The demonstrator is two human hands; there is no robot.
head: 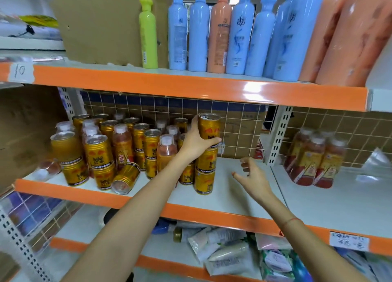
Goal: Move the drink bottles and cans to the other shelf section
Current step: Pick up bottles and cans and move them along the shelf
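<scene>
Head view, middle shelf (224, 199), white board with orange front lip. Left hand (196, 142) wraps the top gold can (209, 126), fingers behind it and thumb across the front near its base; this can sits at the top of a stack of three gold cans (205, 171), touching the can beneath or just clear of it, cannot tell which. Right hand (252, 176) hovers over bare shelf board just right of the stack, fingers loosely spread and slightly curled, grasping nothing; a thin red cord circles that wrist. Left of the stack: a crowd of gold cans, many stacked two high, mixed with orange-red drink bottles (122, 145) with white caps. One gold can (125, 178) lies tipped on its side at the front edge, base toward the camera. Past the perforated upright (277, 135), the right shelf section holds a shrink-wrapped group of drink bottles (314, 161), leaning slightly. Upper shelf: blue and peach tall bottles (220, 31), one lime-green bottle (148, 33), a cardboard box (101, 21). Lower shelf: loose pouches (224, 252).
</scene>
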